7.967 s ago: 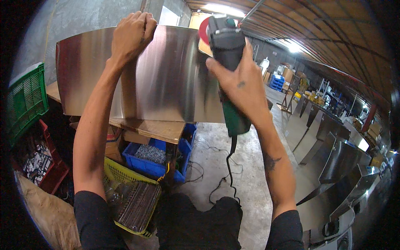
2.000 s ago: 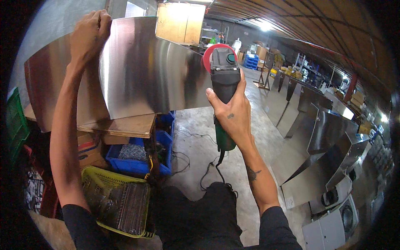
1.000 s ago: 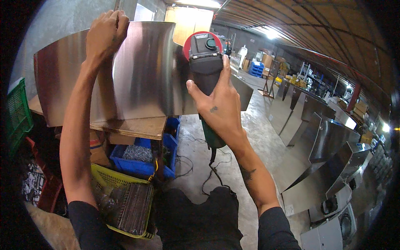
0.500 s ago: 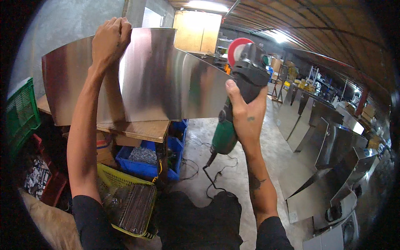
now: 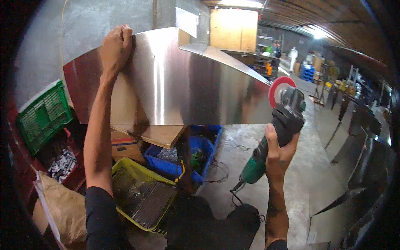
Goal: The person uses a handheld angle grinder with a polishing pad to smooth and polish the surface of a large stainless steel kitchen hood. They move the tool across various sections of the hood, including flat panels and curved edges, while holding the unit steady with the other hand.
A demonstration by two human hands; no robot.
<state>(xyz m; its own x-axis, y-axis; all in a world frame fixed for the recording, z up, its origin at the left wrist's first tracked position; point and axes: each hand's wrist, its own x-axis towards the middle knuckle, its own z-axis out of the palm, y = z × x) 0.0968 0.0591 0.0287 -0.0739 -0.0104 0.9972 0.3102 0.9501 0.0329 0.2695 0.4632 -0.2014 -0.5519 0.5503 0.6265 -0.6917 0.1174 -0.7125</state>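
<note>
A large shiny sheet-metal piece [image 5: 166, 83] with a stepped top edge stands on a wooden bench [image 5: 166, 135]. My left hand [image 5: 116, 50] is closed over its upper edge, left of the tall middle part. My right hand [image 5: 280, 152] grips a green and black angle grinder [image 5: 266, 146], its head pointing up. The grinder's red disc [image 5: 280, 91] is at the right end of the metal, by the upper corner; I cannot tell whether they touch. From the grinder's lower end hangs a black cord [image 5: 235, 192].
Under and beside the bench are blue bins [image 5: 171, 156], a yellow-green basket [image 5: 123, 168] of dark strips and a cardboard box [image 5: 127, 146]. Left are a green crate [image 5: 45, 114] and a brown sack [image 5: 66, 206]. Metal panels [image 5: 354, 146] stand along the right. Cords [image 5: 227, 168] lie on the floor.
The view has swung left, shifting the scene rightward. The grinder has come lower against the metal, its disc now at the right end's upper corner. My left hand keeps its hold.
</note>
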